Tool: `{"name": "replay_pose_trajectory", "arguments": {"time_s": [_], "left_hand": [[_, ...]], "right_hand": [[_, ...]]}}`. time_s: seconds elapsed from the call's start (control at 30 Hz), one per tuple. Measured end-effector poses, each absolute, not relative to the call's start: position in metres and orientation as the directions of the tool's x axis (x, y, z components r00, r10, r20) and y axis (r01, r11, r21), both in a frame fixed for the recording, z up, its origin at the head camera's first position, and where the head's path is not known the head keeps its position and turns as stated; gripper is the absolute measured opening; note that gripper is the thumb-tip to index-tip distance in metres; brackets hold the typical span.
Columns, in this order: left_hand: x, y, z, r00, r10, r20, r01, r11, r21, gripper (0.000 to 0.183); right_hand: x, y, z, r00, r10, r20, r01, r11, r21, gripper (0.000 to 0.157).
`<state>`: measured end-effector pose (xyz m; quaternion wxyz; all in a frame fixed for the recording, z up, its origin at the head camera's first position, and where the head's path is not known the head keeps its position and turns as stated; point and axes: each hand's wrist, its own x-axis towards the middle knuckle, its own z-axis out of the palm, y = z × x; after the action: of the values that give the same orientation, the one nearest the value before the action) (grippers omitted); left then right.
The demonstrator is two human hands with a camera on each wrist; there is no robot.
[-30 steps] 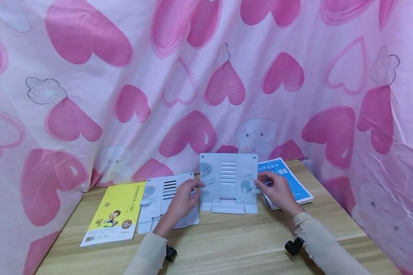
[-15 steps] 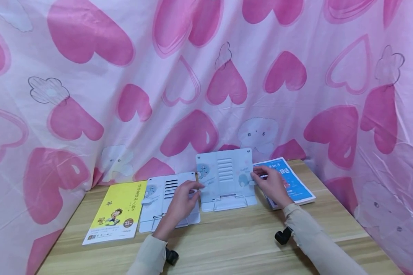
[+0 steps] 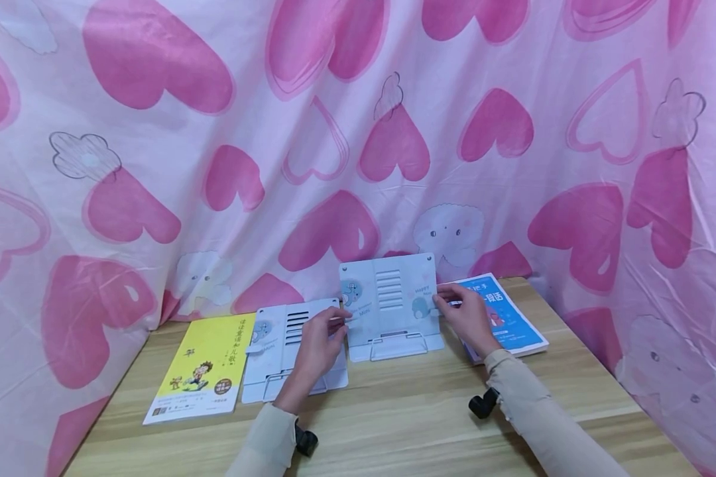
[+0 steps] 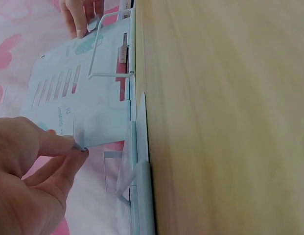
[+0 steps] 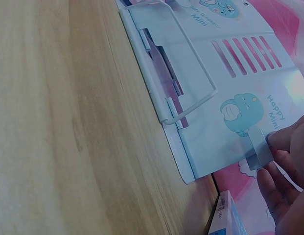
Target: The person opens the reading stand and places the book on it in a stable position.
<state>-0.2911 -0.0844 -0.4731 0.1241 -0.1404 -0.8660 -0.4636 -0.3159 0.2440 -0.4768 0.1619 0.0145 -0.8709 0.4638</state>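
A light-blue metal book stand [image 3: 388, 321] with dinosaur prints stands propped up at the middle of the table, its wire page rest folded out in front. At its left edge, my left hand [image 3: 321, 341] pinches a small flat page clip [image 4: 79, 146] between thumb and finger. On the opposite edge, the fingers of my right hand [image 3: 468, 318] hold the matching page clip [image 5: 260, 148]. A second book stand [image 3: 271, 354] of the same kind sits to the left, partly hidden behind my left hand and forearm.
A yellow children's book [image 3: 205, 364] lies at the left of the wooden table [image 3: 406, 424]. Behind my right hand lies a blue book [image 3: 504, 318]. A pink heart-patterned curtain [image 3: 310, 159] hangs along the table's back and sides.
The middle book stand has shifted slightly left and back and turned a little. My right hand moved left with it. My left hand moved slightly right, and a clip now shows at its fingertips.
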Motion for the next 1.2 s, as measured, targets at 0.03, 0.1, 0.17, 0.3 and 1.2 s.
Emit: {"name": "replay_pose_trajectory", "arguments": {"time_s": [0.03,0.1,0.17,0.3,1.2], "left_hand": [[-0.291,-0.084,-0.472,-0.933,0.115,0.341,0.349,0.521,0.779,0.03],[-0.29,-0.082,-0.471,-0.937,0.094,0.337,0.337,0.502,0.796,0.031],[-0.29,-0.082,-0.471,-0.94,0.078,0.331,0.326,0.484,0.812,0.032],[-0.29,-0.083,-0.471,-0.945,0.063,0.32,0.313,0.457,0.833,0.033],[-0.261,-0.001,-0.453,-0.834,0.241,0.496,0.552,0.343,0.76,0.019]], "right_hand": [[-0.316,0.244,-0.477,-0.948,0.125,0.293,-0.175,0.567,-0.805,0.033],[-0.315,0.244,-0.477,-0.949,0.126,0.29,-0.173,0.561,-0.809,0.033],[-0.315,0.244,-0.477,-0.949,0.127,0.287,-0.171,0.558,-0.812,0.033],[-0.315,0.244,-0.477,-0.95,0.132,0.283,-0.166,0.552,-0.817,0.033],[-0.289,0.346,-0.488,-0.956,0.238,0.171,0.036,0.674,-0.738,0.055]]}}
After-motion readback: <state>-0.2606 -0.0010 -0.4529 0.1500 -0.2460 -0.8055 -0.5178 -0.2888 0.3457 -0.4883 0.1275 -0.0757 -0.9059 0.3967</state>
